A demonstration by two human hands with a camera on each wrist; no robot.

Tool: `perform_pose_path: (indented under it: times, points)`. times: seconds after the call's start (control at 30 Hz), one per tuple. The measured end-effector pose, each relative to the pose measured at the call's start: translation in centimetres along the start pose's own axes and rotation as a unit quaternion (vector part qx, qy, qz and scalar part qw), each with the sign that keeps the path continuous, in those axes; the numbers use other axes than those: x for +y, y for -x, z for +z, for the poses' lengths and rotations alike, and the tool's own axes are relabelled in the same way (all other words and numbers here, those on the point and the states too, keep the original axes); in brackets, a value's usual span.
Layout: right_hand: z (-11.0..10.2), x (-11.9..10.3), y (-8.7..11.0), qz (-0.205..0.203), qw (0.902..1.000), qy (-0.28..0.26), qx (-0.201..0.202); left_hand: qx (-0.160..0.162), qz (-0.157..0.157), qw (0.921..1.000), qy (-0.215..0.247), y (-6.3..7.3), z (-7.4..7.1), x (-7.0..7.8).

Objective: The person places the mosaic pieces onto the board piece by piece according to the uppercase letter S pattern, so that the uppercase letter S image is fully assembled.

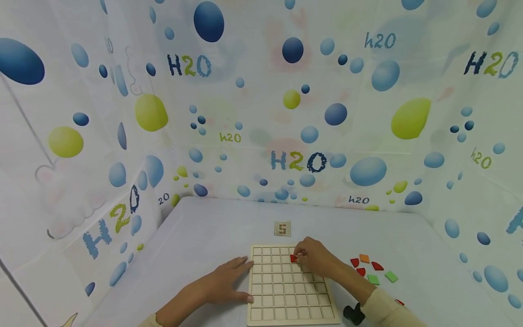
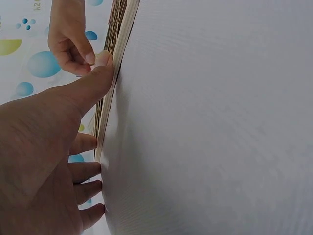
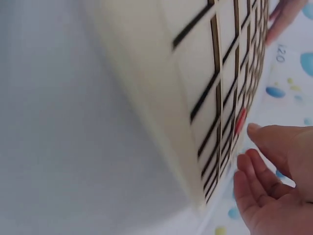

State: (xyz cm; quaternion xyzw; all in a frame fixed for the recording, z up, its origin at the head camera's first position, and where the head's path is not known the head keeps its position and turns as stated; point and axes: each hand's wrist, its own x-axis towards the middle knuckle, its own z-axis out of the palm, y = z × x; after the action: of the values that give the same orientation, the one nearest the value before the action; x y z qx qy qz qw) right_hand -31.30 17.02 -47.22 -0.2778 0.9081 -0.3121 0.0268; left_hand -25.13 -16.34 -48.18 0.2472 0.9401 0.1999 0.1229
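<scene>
A square wooden grid board [image 1: 271, 288] lies on the white-covered table. My left hand [image 1: 222, 284] rests along its left edge, fingers spread, with thumb and fingertips touching the rim; the left wrist view shows this left hand [image 2: 44, 142] against the board's side. One red tile [image 1: 293, 258] sits in a cell near the board's far edge. Over the far right part of the board is my right hand [image 1: 316, 259], its fingertips close to that tile. In the right wrist view, the right hand [image 3: 274, 181] has thumb and fingers apart with nothing visible between them, beside the red tile [image 3: 240, 121].
Right of the board lie loose red pieces [image 1: 377, 266], green tiles [image 1: 391, 276] and an orange tile [image 1: 364, 258]. A small card with a figure [image 1: 282, 229] is beyond the board. A dark object [image 1: 353, 314] lies near the right forearm. Patterned curtains [image 1: 253, 113] surround the table.
</scene>
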Motion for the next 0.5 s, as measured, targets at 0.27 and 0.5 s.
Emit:
perform_pose_path:
  times: [0.27, 0.5]
  points:
    - [-4.5, 4.0, 3.5, 0.043, 0.9962, -0.015, 0.074, -0.002, -0.006, 1.0000, 0.002, -0.1, 0.1, 0.0]
    - [-8.7, 8.0, 7.6, 0.171, 0.9809, -0.046, 0.080, -0.001, 0.002, 1.0000, 0.000, -0.1, 0.0, -0.1]
